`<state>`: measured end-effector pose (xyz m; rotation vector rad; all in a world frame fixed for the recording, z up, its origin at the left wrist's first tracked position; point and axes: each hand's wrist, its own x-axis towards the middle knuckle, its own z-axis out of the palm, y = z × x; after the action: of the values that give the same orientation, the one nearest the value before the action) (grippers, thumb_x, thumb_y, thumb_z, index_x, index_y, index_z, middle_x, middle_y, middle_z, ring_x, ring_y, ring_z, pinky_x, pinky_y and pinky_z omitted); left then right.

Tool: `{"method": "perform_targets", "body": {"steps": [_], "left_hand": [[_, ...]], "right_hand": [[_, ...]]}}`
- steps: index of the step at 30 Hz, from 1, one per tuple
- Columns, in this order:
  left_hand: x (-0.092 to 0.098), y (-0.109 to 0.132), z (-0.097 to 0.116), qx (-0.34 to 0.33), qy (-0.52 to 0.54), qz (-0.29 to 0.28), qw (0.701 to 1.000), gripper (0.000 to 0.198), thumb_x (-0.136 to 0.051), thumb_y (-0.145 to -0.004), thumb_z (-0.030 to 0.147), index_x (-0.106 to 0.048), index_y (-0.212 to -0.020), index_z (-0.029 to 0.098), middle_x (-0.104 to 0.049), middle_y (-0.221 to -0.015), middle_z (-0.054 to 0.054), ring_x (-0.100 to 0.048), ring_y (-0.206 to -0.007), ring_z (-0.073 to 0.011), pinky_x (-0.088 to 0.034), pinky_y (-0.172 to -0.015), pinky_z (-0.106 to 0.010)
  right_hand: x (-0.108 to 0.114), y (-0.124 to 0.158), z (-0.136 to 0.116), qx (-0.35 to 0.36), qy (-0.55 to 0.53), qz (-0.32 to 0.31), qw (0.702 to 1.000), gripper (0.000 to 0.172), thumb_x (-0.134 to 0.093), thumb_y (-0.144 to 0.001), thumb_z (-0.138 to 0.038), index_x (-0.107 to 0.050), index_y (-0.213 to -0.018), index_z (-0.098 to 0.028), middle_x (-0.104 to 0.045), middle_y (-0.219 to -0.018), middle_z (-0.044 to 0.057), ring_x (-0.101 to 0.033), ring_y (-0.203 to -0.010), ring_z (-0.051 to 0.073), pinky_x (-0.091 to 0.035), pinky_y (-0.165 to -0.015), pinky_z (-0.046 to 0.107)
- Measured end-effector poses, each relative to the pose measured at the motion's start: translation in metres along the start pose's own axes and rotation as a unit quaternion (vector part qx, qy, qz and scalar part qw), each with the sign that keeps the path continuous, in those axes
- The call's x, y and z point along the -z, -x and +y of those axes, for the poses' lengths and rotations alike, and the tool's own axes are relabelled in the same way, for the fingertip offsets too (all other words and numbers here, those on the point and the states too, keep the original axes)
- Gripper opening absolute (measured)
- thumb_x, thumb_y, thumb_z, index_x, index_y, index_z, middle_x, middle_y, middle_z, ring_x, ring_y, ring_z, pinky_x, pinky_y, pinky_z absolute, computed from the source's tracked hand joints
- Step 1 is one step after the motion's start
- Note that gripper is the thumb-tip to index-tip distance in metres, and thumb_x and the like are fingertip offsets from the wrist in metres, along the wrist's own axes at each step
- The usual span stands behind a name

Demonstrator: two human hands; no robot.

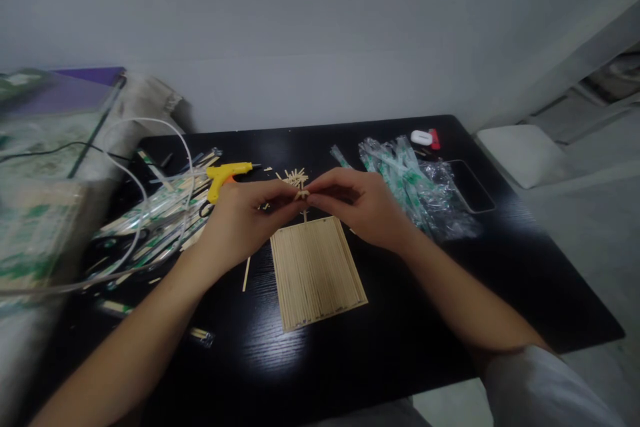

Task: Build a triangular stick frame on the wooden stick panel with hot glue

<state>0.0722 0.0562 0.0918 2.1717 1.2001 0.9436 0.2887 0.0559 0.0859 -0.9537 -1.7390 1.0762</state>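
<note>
Both hands meet just beyond the far edge of a flat panel of wooden sticks (317,270). My left hand (255,213) and my right hand (357,203) pinch a small piece made of short wooden sticks (302,194) between their fingertips. A short stick (305,215) shows below the fingers, near the panel's far edge; whether it touches the panel is unclear. Behind the fingertips lies a pile of short cut sticks (296,177). The yellow glue gun (225,177) rests beyond my left hand, nozzle to the right.
Packaged sticks (165,203) and a looping white cable (143,190) cover the black table's left side. Clear and green wrappers (410,180), a phone (467,185) and a white case (421,138) lie right. A loose stick (247,274) lies left of the panel.
</note>
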Motion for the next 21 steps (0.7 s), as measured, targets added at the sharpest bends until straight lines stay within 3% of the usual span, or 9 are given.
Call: {"method": "perform_targets", "body": {"steps": [21], "left_hand": [[-0.0017, -0.0007, -0.0024, -0.018, -0.05, -0.048, 0.997, 0.024, -0.068, -0.091, 0.033, -0.07, -0.071, 0.021, -0.061, -0.056, 0.005, -0.051, -0.049, -0.0085, -0.038, -0.05, -0.021]], "right_hand": [[-0.0029, 0.0001, 0.0047, -0.003, 0.039, -0.004, 0.999, 0.011, -0.078, -0.088, -0.028, -0.079, -0.096, -0.021, -0.079, -0.097, 0.003, -0.074, -0.087, 0.018, -0.062, -0.082, 0.034]]}}
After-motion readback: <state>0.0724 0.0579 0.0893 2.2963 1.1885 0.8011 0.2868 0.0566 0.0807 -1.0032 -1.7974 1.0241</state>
